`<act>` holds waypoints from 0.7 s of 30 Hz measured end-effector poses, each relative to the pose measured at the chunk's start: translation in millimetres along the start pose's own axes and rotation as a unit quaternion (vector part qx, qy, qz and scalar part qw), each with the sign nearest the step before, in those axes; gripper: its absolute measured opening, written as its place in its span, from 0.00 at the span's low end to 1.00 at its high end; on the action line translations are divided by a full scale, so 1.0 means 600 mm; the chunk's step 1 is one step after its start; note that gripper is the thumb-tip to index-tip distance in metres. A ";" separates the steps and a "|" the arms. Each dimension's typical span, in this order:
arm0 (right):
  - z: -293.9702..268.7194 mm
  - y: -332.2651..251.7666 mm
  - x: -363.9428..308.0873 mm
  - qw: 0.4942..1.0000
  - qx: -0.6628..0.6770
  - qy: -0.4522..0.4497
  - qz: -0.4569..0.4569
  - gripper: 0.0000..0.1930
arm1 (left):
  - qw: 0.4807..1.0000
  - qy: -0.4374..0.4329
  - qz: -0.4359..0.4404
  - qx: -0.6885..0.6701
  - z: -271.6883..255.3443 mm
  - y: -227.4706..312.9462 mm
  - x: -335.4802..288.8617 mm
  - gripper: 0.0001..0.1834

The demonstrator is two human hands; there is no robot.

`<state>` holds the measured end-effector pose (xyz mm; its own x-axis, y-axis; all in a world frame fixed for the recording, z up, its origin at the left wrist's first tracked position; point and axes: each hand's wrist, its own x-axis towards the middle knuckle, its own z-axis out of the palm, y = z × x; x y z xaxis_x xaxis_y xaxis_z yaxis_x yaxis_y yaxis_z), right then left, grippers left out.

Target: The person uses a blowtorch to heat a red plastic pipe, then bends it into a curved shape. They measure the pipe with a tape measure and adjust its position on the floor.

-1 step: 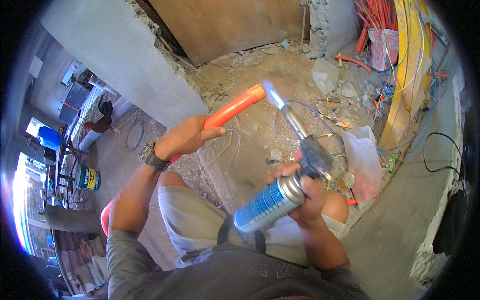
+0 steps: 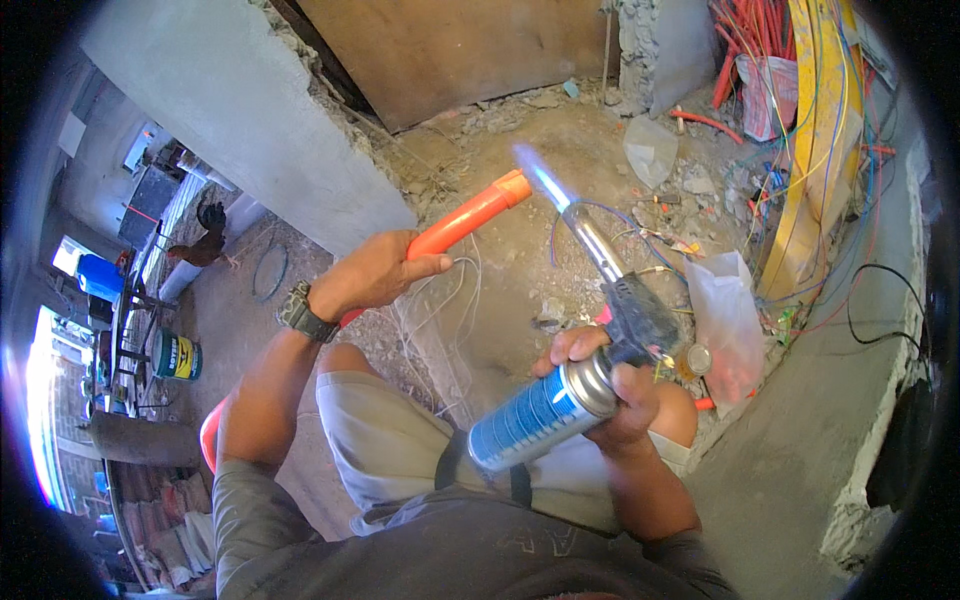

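Note:
My left hand (image 2: pixel 375 270) is closed around an orange plastic pipe (image 2: pixel 460 224), which points up and to the right. A wider collar (image 2: pixel 514 188) forms the pipe's far end. In my right hand (image 2: pixel 615 395) is a blow torch (image 2: pixel 605 255) screwed onto a blue gas can (image 2: pixel 530 425). The torch is lit, and its blue flame (image 2: pixel 545 180) streams up and left, just right of the collar. The can tilts across my lap. Behind my left forearm, more orange pipe (image 2: pixel 212 435) shows; whether it is the same piece is hidden.
A broken concrete wall (image 2: pixel 250 120) stands at the left. Rubble, loose wires and a clear plastic bag (image 2: pixel 725 320) lie to the right. A yellow beam (image 2: pixel 810 150) leans near a sack (image 2: pixel 768 100) of orange pipes. Farther left are a chicken (image 2: pixel 205 240) and a bucket (image 2: pixel 176 355).
My right hand and the torch have shifted slightly, and the flame looks longer, reaching up past the collar. The pipe and my left hand have hardly moved.

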<state>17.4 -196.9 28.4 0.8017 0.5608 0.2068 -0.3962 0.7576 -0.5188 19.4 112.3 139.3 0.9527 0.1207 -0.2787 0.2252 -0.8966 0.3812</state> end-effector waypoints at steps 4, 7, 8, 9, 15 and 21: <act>-0.001 -0.005 0.009 0.997 -0.032 0.033 0.062 0.23 | 0.999 -0.019 -0.020 0.025 -0.006 0.007 0.001 0.35; 0.005 0.003 0.012 0.984 -0.109 0.105 0.094 0.22 | 0.997 0.015 0.034 0.064 0.003 0.001 0.003 0.37; 0.007 0.003 0.010 0.993 -0.089 0.063 0.049 0.21 | 0.997 0.015 0.032 0.064 0.003 0.004 0.005 0.37; 0.010 -0.001 0.009 0.997 -0.069 0.019 0.004 0.20 | 0.997 0.014 0.030 0.065 0.003 0.009 0.007 0.37; 0.000 0.004 0.020 0.974 -0.118 0.118 0.151 0.20 | 0.995 -0.017 0.012 0.100 -0.003 0.014 0.014 0.40; 0.010 0.000 0.020 0.992 -0.087 0.075 0.044 0.16 | 0.992 -0.026 0.013 0.124 0.000 0.021 0.026 0.39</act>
<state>24.4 -188.1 36.0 0.8304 0.5561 0.0345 -0.3952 0.6315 -0.6671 37.0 103.1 140.0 0.9444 0.0804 -0.3189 0.1379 -0.9771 0.1620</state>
